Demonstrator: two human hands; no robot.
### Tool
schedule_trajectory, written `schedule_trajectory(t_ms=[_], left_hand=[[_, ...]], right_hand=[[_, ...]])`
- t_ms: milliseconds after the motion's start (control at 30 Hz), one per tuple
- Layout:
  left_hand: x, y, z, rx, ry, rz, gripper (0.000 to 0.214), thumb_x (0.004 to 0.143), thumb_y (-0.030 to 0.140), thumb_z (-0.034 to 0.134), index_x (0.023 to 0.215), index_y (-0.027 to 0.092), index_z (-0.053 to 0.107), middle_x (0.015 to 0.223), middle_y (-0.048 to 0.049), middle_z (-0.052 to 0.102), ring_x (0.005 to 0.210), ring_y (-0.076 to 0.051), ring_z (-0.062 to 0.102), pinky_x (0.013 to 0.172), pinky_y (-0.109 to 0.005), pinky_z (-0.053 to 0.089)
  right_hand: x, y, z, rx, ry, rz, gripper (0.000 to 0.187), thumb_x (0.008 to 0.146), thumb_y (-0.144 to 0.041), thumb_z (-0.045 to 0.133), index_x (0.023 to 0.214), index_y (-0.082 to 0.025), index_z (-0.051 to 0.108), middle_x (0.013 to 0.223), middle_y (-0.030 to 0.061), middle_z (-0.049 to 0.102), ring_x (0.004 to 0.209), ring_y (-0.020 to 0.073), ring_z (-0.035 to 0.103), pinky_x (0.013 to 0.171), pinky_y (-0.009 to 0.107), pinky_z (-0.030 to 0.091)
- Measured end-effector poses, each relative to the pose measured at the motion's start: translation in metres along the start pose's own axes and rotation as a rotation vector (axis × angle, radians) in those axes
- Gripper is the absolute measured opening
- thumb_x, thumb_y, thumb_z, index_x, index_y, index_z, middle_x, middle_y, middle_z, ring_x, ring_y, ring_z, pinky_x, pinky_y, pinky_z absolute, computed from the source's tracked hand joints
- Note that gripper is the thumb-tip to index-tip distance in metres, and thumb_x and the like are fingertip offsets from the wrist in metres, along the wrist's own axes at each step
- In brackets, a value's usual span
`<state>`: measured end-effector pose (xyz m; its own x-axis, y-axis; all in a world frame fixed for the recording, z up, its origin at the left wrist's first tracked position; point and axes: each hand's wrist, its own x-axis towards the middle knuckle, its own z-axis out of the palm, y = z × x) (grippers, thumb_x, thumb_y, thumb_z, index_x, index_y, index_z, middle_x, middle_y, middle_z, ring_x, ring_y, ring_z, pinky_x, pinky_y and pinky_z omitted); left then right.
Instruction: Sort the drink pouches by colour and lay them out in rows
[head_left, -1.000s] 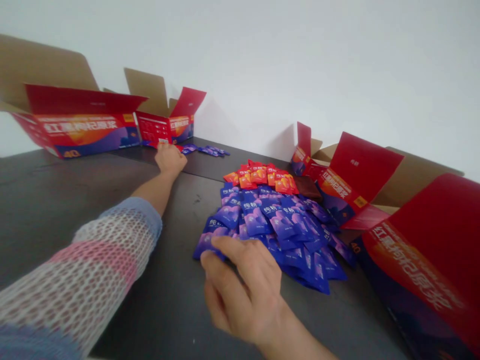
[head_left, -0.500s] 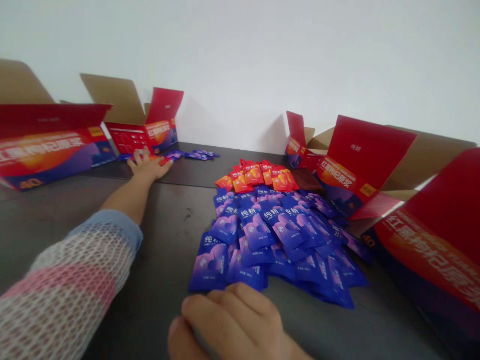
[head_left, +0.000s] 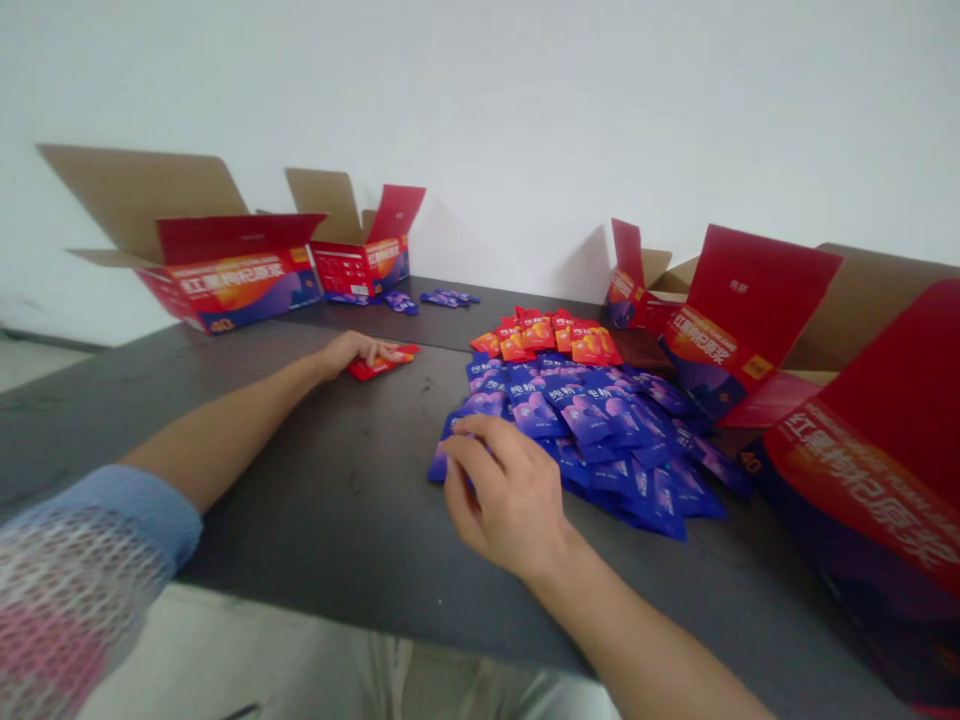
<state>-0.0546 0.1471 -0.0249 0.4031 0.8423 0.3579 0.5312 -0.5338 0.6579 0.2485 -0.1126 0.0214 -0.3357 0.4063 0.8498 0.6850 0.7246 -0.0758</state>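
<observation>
My left hand (head_left: 352, 352) lies on the dark table (head_left: 330, 480) with its fingers on a red sachet (head_left: 384, 363), holding it against the tabletop. My right hand (head_left: 504, 490) rests at the near left edge of a heap of purple sachets (head_left: 592, 430), its fingers curled over the nearest ones. Behind the purple heap lies a row of orange-red sachets (head_left: 551, 338).
Two open red-and-purple cartons (head_left: 232, 280) (head_left: 360, 262) stand at the far left, with a few purple sachets (head_left: 420, 298) beside them. More open cartons (head_left: 720, 330) crowd the right side, one large carton (head_left: 870, 470) close by. A white wall runs behind.
My left hand has drawn back from the far cartons toward the middle, bringing a red sachet with it. My right hand has moved back onto the near edge of the purple heap.
</observation>
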Motion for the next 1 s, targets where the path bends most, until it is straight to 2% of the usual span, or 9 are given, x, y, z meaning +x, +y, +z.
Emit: schedule_trajectory(t_ms=[133,200,267,367,500,600,700,800,1000], left_hand=[[-0.035,0.030,0.007,-0.082,-0.202,0.036,0.041,0.081,0.047,0.052,0.049,0.022,0.055,0.100,-0.0153,0.080,0.122,-0.034,0.066,0.110,-0.051,0.046],[-0.048,0.044,0.017,0.110,-0.169,0.106,0.036,0.084,0.049,0.055,0.066,0.021,0.068,0.102,-0.0139,0.078,0.121,-0.032,0.065,0.112,-0.050,0.045],[-0.058,0.056,0.029,0.361,-0.047,0.128,0.047,0.084,0.054,0.059,0.106,0.016,0.075,0.123,-0.0184,0.072,0.128,-0.034,0.060,0.116,-0.052,0.041],[-0.064,0.063,0.043,0.634,0.184,-0.138,0.100,0.084,0.068,0.060,0.156,0.001,0.041,0.162,-0.0317,0.036,0.149,-0.045,0.037,0.121,-0.057,0.032],[-0.054,0.060,0.048,0.745,0.026,-0.500,0.111,0.095,0.074,0.032,0.164,-0.009,0.011,0.171,-0.0330,0.004,0.159,-0.046,0.016,0.126,-0.053,0.020],[-0.045,0.064,0.048,0.786,-0.088,-0.601,0.111,0.095,0.075,0.026,0.163,-0.012,0.016,0.169,-0.0348,0.014,0.159,-0.046,0.017,0.126,-0.056,0.017],[-0.046,0.076,0.050,0.830,-0.023,-0.600,0.107,0.093,0.077,0.028,0.159,-0.006,0.036,0.162,-0.0361,0.035,0.150,-0.049,0.034,0.118,-0.062,0.029],[-0.053,0.088,0.052,0.874,0.050,-0.489,0.092,0.094,0.074,0.034,0.138,-0.002,0.062,0.142,-0.0351,0.056,0.135,-0.048,0.050,0.105,-0.056,0.045],[-0.056,0.096,0.049,0.624,0.197,-0.537,0.062,0.101,0.054,0.036,0.133,0.004,0.054,0.108,-0.0275,0.072,0.104,-0.042,0.071,0.087,-0.047,0.053]], right_hand=[[0.003,0.005,-0.002,-0.026,-0.009,0.043,0.017,0.097,-0.017,0.055,0.099,-0.018,0.072,0.105,0.0082,0.074,0.092,0.0185,0.071,0.079,0.029,0.057],[0.004,0.006,-0.003,-0.035,-0.002,0.068,0.018,0.097,-0.017,0.054,0.099,-0.019,0.072,0.104,0.0079,0.074,0.092,0.0186,0.071,0.080,0.028,0.056],[0.004,0.008,-0.003,-0.046,0.007,0.095,0.019,0.097,-0.018,0.054,0.099,-0.019,0.072,0.106,0.0082,0.073,0.093,0.0185,0.071,0.081,0.028,0.056],[0.004,0.013,-0.002,-0.084,0.015,0.128,0.019,0.097,-0.019,0.054,0.099,-0.019,0.073,0.108,0.0088,0.073,0.094,0.0189,0.072,0.081,0.028,0.056],[0.002,0.020,0.001,-0.126,-0.011,0.177,0.020,0.098,-0.020,0.053,0.100,-0.019,0.073,0.112,0.0096,0.072,0.097,0.0193,0.071,0.079,0.028,0.056],[0.001,0.023,0.003,-0.139,-0.059,0.227,0.020,0.098,-0.022,0.053,0.100,-0.019,0.073,0.114,0.0098,0.071,0.096,0.0191,0.071,0.078,0.028,0.056],[0.000,0.023,0.003,-0.148,-0.088,0.252,0.020,0.098,-0.022,0.053,0.100,-0.019,0.073,0.116,0.0099,0.070,0.096,0.0190,0.071,0.079,0.028,0.056],[0.001,0.021,0.003,-0.149,-0.103,0.251,0.021,0.098,-0.022,0.053,0.101,-0.018,0.073,0.117,0.0099,0.069,0.096,0.0191,0.070,0.078,0.028,0.056],[0.002,0.019,0.003,-0.130,-0.181,0.303,0.022,0.099,-0.024,0.051,0.103,-0.019,0.073,0.122,0.0107,0.068,0.099,0.0191,0.070,0.076,0.027,0.055]])
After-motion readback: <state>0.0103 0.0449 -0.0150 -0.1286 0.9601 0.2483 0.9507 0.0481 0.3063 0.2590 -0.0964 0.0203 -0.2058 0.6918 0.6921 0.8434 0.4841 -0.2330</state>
